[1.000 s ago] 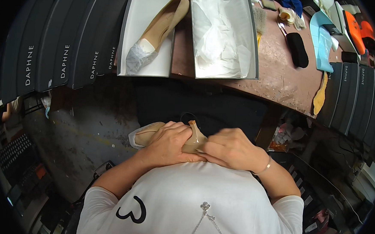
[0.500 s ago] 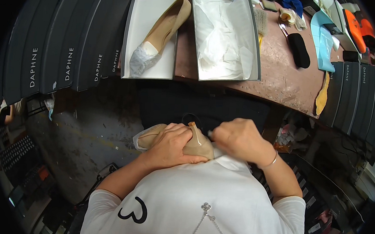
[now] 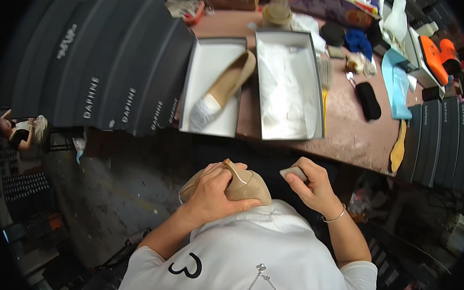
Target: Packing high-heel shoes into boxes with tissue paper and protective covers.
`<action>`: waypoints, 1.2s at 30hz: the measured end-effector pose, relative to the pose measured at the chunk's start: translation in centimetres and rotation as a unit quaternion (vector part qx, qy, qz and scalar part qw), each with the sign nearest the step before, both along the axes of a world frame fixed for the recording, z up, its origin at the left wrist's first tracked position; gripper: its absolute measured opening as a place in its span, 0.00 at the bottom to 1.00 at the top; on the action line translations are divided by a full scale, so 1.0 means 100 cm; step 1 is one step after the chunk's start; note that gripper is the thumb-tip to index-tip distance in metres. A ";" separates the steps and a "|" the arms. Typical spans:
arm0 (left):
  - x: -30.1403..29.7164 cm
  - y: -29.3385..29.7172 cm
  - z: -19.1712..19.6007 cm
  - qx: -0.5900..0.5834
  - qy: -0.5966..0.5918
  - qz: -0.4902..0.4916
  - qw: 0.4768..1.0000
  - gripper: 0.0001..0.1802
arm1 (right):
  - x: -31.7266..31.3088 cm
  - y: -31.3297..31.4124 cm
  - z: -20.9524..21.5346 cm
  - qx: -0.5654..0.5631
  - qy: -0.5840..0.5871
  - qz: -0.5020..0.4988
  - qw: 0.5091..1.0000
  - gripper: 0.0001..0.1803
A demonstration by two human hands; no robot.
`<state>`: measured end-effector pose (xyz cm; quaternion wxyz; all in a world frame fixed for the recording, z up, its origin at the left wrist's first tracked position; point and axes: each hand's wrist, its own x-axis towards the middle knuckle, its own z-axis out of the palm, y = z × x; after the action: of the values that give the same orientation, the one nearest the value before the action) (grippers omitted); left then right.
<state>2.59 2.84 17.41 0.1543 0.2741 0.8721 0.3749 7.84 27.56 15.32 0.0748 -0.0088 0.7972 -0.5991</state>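
Observation:
A beige high-heeled shoe lies on its side near my lap, its heel sticking up and its toe to the left. My left hand is wrapped round it, with the thumb along the back part. The toe end is partly hidden behind my fingers. To the right of the shoe and apart from it, my right hand pinches a small pale grey block between thumb and fingers. On the table ahead, a matching beige shoe rests in an open box tray, its toe wrapped in thin white paper.
Beside the tray stands an open box lined with white tissue paper. Dark shoeboxes are stacked at the left and right. A black brush-like item and a yellow cloth strip lie on the table's right side.
My right hand has drawn away from the shoe's back to the right, and the block shows clearly. My left hand keeps its hold. The whole view has tilted up, showing more table.

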 end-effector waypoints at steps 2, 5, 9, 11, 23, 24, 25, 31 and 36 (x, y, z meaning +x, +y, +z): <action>-0.014 0.005 0.023 0.010 0.070 0.026 0.997 0.40 | -0.013 -0.002 0.000 -0.064 0.023 -0.027 0.997 0.08; -0.026 0.013 0.038 0.022 0.130 0.050 0.990 0.42 | -0.026 -0.018 0.022 -0.319 -0.026 -0.045 0.946 0.13; -0.034 0.019 0.049 -0.053 0.122 0.070 0.989 0.46 | -0.034 -0.030 0.032 -0.355 -0.005 -0.035 0.934 0.14; -0.038 0.019 0.044 -0.043 0.105 0.033 0.993 0.44 | -0.038 -0.032 0.032 -0.326 0.005 -0.059 0.944 0.14; -0.060 0.020 0.041 0.127 -0.157 0.030 0.979 0.49 | -0.064 -0.018 0.026 -0.318 0.018 -0.131 0.939 0.13; -0.064 0.019 0.047 0.140 -0.143 0.046 0.979 0.49 | -0.069 -0.011 0.029 -0.306 0.021 -0.162 0.938 0.13; -0.067 0.016 0.050 0.153 -0.130 0.062 0.978 0.50 | -0.074 0.003 0.018 -0.304 0.033 -0.180 0.935 0.13; -0.096 0.016 0.052 0.178 0.147 0.132 0.964 0.51 | -0.090 0.068 -0.018 -0.212 0.010 -0.223 0.951 0.15; -0.116 0.020 0.049 0.261 0.110 0.168 0.944 0.46 | -0.120 0.099 -0.032 0.037 0.079 -0.246 0.965 0.11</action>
<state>-8.97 4.81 22.32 -0.0845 0.1933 0.7886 0.5776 -4.11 37.42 12.11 -0.1385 0.1431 0.7998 -0.5663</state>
